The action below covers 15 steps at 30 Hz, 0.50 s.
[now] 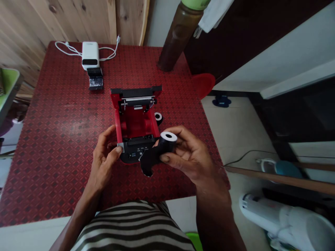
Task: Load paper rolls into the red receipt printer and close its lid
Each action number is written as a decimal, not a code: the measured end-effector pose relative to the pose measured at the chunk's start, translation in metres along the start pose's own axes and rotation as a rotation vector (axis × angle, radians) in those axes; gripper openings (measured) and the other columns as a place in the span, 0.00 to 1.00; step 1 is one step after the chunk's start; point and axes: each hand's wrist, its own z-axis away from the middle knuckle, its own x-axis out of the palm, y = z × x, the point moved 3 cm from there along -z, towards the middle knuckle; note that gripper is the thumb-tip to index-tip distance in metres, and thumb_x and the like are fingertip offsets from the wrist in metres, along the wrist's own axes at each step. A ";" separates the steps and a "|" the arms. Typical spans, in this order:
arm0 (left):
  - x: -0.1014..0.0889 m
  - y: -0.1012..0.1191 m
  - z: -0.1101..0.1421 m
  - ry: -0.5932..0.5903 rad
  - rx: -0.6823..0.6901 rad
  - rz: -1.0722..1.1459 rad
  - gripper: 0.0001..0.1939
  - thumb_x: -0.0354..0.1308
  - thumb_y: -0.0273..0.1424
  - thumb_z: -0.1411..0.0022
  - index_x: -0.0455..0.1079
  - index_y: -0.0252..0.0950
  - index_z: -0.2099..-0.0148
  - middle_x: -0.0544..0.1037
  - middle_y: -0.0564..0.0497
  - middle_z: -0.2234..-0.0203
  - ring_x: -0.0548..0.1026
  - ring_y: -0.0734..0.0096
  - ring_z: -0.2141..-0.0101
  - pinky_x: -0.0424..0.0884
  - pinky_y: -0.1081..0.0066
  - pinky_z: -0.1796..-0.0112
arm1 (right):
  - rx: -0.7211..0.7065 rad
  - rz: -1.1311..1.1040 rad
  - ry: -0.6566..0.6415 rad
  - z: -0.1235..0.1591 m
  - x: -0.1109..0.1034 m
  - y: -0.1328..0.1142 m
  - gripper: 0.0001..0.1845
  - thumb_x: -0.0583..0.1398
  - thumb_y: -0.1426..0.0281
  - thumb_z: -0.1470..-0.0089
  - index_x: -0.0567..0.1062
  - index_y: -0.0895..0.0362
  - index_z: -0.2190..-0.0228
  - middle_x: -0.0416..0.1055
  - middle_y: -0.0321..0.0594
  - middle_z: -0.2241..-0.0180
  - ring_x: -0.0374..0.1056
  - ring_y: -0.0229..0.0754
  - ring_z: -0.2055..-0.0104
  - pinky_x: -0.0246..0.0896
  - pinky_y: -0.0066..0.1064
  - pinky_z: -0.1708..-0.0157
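A red and black receipt printer (136,123) stands on the table with its lid raised, showing a bare red paper bay. My left hand (106,157) grips the printer's left side, thumb on the front corner and fingers along the wall. In my right hand (190,155) is a black paper roll (167,141) with a white end and a hollow core, held just right of the printer's front. A torn, loose strip of its black paper hangs over the control panel. Another black roll (158,118) lies on the table against the printer's right side, partly hidden.
The table (60,146) has a red patterned top. At its back are a white power bank (90,55) with a white cable (110,55), a crumpled black piece (95,79), and a tall brown bottle (178,35) with a green lid. A red stool (204,84) stands beyond the right edge.
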 end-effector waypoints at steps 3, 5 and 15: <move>0.000 0.000 0.000 -0.005 0.010 0.006 0.33 0.70 0.49 0.28 0.74 0.46 0.27 0.81 0.44 0.33 0.84 0.53 0.47 0.82 0.55 0.48 | 0.001 0.042 0.003 -0.001 0.000 -0.001 0.23 0.83 0.60 0.48 0.80 0.46 0.57 0.84 0.33 0.59 0.82 0.41 0.59 0.81 0.29 0.60; 0.000 0.000 0.000 -0.003 0.004 0.012 0.33 0.70 0.48 0.28 0.74 0.46 0.27 0.81 0.44 0.33 0.85 0.53 0.48 0.82 0.55 0.48 | -0.054 0.125 0.020 -0.002 0.000 -0.004 0.21 0.81 0.61 0.45 0.80 0.46 0.56 0.83 0.34 0.59 0.82 0.42 0.59 0.80 0.31 0.61; 0.001 0.002 0.002 -0.016 -0.027 0.050 0.33 0.71 0.48 0.28 0.73 0.47 0.26 0.81 0.44 0.32 0.83 0.47 0.39 0.84 0.54 0.48 | -0.702 0.960 0.358 -0.021 0.025 -0.045 0.10 0.68 0.70 0.28 0.79 0.43 0.50 0.83 0.44 0.50 0.80 0.57 0.45 0.78 0.54 0.40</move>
